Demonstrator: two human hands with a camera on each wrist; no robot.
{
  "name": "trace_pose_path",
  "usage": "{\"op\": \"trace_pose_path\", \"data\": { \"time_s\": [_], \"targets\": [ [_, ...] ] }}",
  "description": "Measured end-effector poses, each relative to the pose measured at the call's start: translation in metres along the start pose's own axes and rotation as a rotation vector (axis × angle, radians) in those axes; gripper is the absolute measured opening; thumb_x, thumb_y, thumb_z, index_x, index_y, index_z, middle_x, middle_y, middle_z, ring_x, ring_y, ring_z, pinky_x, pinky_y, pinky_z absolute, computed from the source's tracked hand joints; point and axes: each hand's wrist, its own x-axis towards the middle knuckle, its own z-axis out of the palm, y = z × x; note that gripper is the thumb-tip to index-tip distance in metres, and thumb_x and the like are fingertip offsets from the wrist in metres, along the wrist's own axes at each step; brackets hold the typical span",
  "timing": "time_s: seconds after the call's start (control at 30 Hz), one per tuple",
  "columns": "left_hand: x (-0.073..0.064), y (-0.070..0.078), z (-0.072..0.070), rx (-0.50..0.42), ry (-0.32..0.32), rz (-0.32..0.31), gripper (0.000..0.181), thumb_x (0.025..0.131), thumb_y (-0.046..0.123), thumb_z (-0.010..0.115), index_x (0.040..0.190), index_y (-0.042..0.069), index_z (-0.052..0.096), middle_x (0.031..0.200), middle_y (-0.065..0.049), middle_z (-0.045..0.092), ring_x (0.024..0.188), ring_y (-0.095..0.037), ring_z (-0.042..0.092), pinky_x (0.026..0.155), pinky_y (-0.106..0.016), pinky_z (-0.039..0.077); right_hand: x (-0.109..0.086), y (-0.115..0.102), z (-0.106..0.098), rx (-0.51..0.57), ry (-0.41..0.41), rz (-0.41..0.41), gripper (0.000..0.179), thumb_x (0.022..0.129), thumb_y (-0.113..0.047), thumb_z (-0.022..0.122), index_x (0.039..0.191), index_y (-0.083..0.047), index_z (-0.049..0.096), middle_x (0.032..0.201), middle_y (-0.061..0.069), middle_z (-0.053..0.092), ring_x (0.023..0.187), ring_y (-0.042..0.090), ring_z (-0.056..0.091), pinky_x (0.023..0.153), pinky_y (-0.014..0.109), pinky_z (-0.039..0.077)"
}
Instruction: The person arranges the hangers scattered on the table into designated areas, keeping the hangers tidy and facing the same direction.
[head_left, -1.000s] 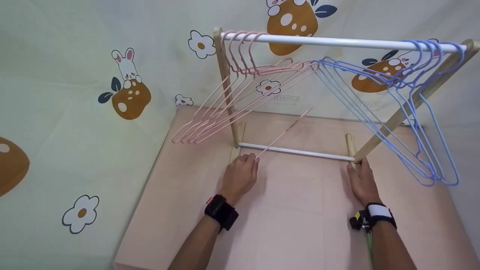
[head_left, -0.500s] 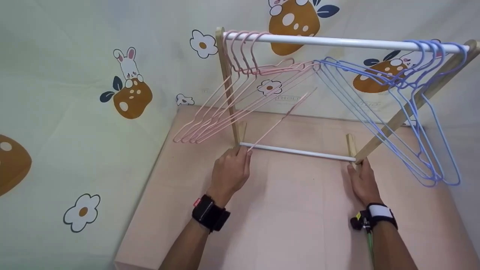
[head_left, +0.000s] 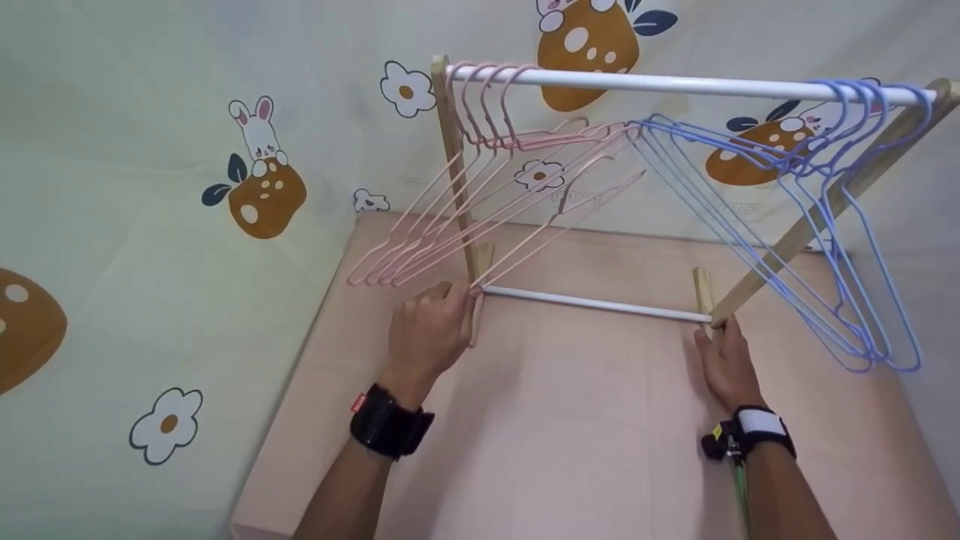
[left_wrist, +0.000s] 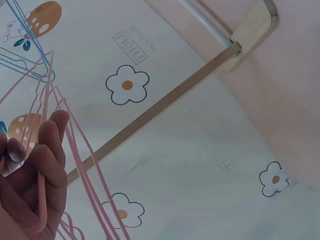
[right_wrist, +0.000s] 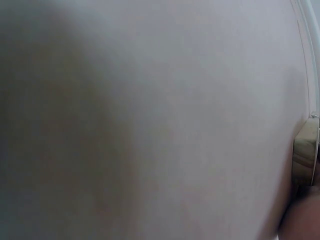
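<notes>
My left hand grips one end of a pink clothes hanger, raised in front of the rack's left post. Its hook points up and to the right, below the hanging row. In the left wrist view, curled fingers wrap the hanger's pink end. Low on the right, my right hand holds the wooden foot of the clothes rack, thumb on one side and fingers on the other. Only a sliver of that hand shows in the right wrist view.
Several pink hangers hang at the left end of the white top rod. Several blue hangers hang at its right end. The rack stands on a pink-covered surface, with a patterned cloth wall behind and left.
My left hand has moved left and up, raising the pink hanger and turning it so its hook shows. The right hand stays at the rack's foot.
</notes>
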Motion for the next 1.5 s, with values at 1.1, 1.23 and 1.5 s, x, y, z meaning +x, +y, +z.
{"op": "trace_pose_path", "data": {
  "time_s": [1.1,1.23,1.5],
  "targets": [
    [0.046,-0.004,-0.02,0.032,0.12,-0.05,0.036,0.111,0.027,0.064,0.083,0.007,0.058,0.064,0.002,0.03,0.052,-0.014,0.023,0.048,-0.031,0.018,0.001,-0.002,0.0,-0.034,-0.006,0.036,0.075,0.119,-0.042,0.043,0.172,0.002,0.013,0.176,0.036,0.012,0.163,0.054,0.008,0.127,0.071,0.009],
    [0.045,-0.005,-0.018,0.03,0.09,-0.075,0.039,0.113,0.029,0.061,0.08,0.008,0.059,0.065,0.002,0.032,0.05,-0.014,0.024,0.047,-0.031,0.018,0.001,-0.001,0.0,-0.023,-0.011,0.024,0.075,0.119,-0.039,0.042,0.173,0.001,0.009,0.177,0.035,0.01,0.164,0.053,0.006,0.128,0.07,0.007],
    [0.043,-0.007,-0.014,0.038,0.051,-0.089,0.032,0.114,0.029,0.061,0.095,0.004,0.065,0.061,0.003,0.032,0.048,-0.015,0.027,0.047,-0.031,0.02,0.0,-0.004,-0.001,-0.032,-0.02,0.05,0.078,0.119,-0.041,0.042,0.174,-0.001,0.004,0.177,0.035,0.007,0.164,0.054,0.003,0.127,0.071,0.005]
  ]
}}
